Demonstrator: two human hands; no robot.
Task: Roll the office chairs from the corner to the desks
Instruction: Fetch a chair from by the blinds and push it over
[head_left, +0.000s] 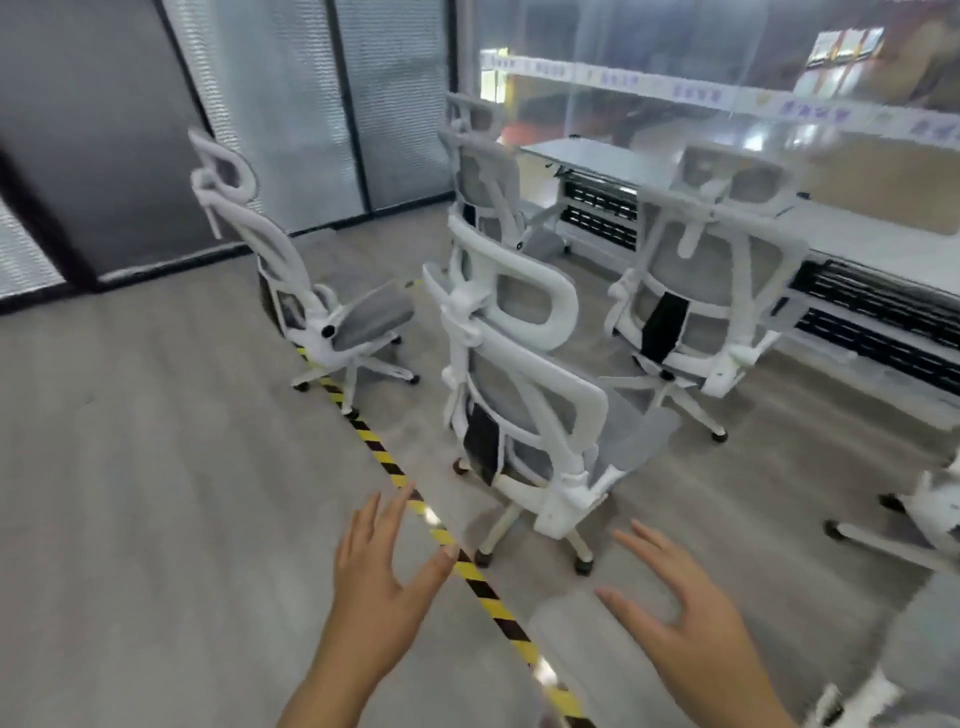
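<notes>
Holding nothing, your left hand (382, 566) and right hand (675, 597) are spread wide just behind the near chair (524, 395), not touching it, while a second chair (311, 301) stands on the tape (488, 592) and a third chair (701, 291) and fourth chair (483, 176) stand by the desk (857, 239).

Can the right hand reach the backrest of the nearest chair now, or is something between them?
Probably yes. The right hand is open and empty, the nearest chair's backrest faces it, and only bare floor lies between them.
</notes>
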